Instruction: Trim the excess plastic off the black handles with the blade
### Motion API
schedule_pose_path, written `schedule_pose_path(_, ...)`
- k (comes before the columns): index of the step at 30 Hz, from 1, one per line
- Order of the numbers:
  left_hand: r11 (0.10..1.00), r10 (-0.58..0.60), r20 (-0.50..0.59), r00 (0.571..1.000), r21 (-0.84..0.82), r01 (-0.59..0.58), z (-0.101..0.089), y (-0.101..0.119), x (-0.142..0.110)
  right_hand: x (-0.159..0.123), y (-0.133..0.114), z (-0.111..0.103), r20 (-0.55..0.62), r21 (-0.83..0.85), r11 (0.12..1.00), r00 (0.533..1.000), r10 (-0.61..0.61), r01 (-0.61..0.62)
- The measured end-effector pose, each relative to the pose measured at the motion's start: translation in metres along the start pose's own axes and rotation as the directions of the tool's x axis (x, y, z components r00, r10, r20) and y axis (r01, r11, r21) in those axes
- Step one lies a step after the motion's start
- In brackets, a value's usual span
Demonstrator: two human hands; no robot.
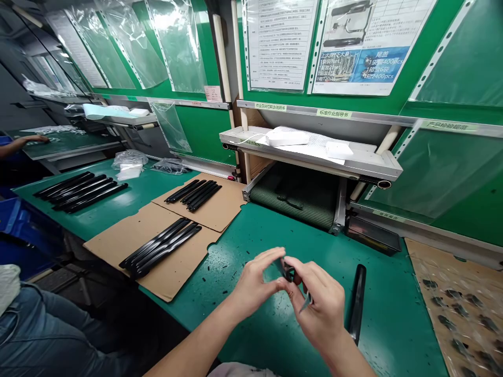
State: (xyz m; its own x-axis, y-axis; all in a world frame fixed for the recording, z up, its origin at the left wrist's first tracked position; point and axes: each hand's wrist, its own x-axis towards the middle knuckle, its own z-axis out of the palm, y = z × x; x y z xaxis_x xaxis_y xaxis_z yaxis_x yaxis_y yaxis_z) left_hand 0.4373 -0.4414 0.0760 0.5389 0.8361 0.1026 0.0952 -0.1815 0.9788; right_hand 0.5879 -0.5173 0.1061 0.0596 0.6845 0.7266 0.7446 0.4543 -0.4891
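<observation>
A small black part (288, 272) is pinched between my two hands above the green table. My left hand (253, 280) grips its left side with thumb and index finger. From the other side my right hand (323, 299) closes on it, the fingertips partly hiding its shape. A thin grey-blue piece, perhaps a blade (306, 302), sticks out below my right fingers; its kind is unclear. Just right of my right hand, a long glossy black strip (357, 303) lies on the table.
Cardboard sheets (173, 283) at left carry long black strips (161, 247) and shorter ones (193, 194). A conveyor belt (294, 196) runs under a shelf (314, 152). Cardboard at right (424, 262) holds several small black parts. Black scraps dot the table (243, 230). Another person's hand (37, 139) shows far left.
</observation>
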Motion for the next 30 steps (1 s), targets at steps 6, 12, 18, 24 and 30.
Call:
schedule_pose_path(6,0.447,-0.479,0.271,0.835,-0.744,0.498,0.011,-0.003,0.012,-0.020,-0.010,0.016,0.003,0.100,0.995,0.999,-0.033,0.032)
schedule_pose_path(12,0.523,-0.339,-0.063,0.939,-0.842,0.132,-0.005,0.028,0.044,-0.057,-0.019,0.039,0.522,0.578,0.296,0.623,0.582,-0.761)
schedule_pose_path(18,0.734,-0.192,-0.223,0.956,-0.679,-0.011,-0.016,0.039,0.043,-0.093,-0.023,0.051,0.644,0.585,0.024,0.483,0.594,-0.811)
schedule_pose_path(24,0.793,-0.225,-0.214,0.951,-0.607,0.051,-0.011,0.035,0.039,-0.051,-0.003,0.033,0.398,0.156,0.910,0.867,0.299,-0.385)
schedule_pose_path(30,0.767,-0.277,-0.205,0.939,-0.636,0.087,-0.013,0.036,0.037,-0.012,-0.002,0.035,0.410,-0.179,0.982,0.912,0.025,0.054)
